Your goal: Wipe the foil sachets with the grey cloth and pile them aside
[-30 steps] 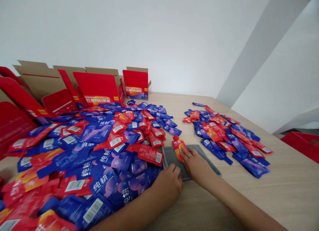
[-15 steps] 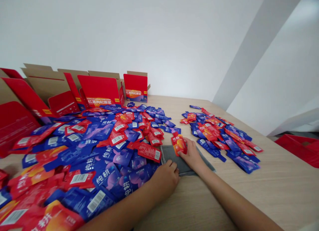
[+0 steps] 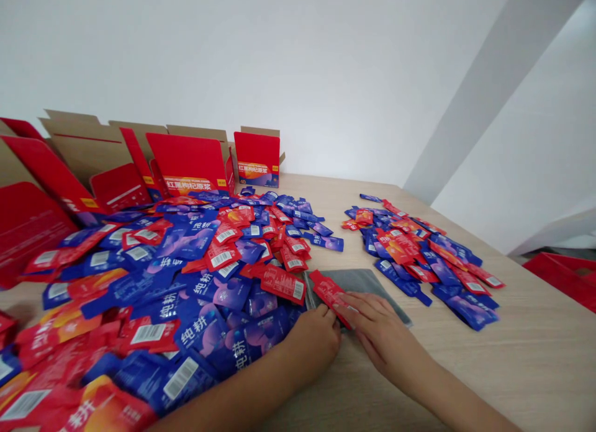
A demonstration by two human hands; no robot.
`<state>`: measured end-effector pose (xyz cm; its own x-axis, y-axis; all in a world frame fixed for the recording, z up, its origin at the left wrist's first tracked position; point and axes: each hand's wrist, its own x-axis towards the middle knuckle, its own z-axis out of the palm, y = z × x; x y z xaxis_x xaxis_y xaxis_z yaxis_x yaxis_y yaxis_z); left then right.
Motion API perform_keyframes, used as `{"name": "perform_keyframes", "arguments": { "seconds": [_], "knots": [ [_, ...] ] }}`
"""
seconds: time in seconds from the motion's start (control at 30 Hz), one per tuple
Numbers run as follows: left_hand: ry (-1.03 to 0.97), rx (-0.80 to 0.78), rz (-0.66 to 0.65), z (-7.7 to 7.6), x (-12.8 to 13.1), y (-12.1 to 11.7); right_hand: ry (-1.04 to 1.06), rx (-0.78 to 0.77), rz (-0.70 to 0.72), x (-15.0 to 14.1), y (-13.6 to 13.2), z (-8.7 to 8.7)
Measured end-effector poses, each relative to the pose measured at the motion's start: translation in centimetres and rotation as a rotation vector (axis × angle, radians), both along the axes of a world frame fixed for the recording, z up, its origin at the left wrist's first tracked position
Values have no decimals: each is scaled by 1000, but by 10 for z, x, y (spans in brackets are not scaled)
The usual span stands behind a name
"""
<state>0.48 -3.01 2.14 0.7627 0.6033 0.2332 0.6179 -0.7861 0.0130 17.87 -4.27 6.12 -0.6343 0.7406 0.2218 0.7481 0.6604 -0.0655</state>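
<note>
Right-hand grip: the right hand (image 3: 382,326) lies with fingers long and close together over the lower end of the pouch; the thumb's hold is unclear, so I cannot tell whether it pinches or only presses. Light, even pressure looks best, since a filled pouch could crease or slide.
Left-hand grip: the left hand (image 3: 321,339) is curled at the near-left of the cloth; whether it pinches it is hidden. Steadying that side should stop it bunching.
Red pouch: the flat, glossy red pouch (image 3: 326,290) lies slantwise on the cloth, printed text up, narrow end pointing away.
Grey cloth: the dark grey, cloth-like rectangle (image 3: 367,283) lies flat on the pale wood-grain table (image 3: 465,357).
Left heap: loose red and blue pouches (image 3: 195,239) crowd the left hand; a low wrist could snag them.
Right pile: a smaller mixed pile of red and blue pouches (image 3: 400,246) sits apart, beyond the cloth.
</note>
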Motion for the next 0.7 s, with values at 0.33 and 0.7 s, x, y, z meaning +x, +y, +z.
{"name": "perform_keyframes", "arguments": {
  "seconds": [0.33, 0.7],
  "knots": [
    [143, 62, -25, -7, 5, -1, 65, -163, -82, 3, 65, -45],
    [124, 52, -39, -21, 6, 7, 805, -993, -350, -8, 138, -15]
  ]
}}
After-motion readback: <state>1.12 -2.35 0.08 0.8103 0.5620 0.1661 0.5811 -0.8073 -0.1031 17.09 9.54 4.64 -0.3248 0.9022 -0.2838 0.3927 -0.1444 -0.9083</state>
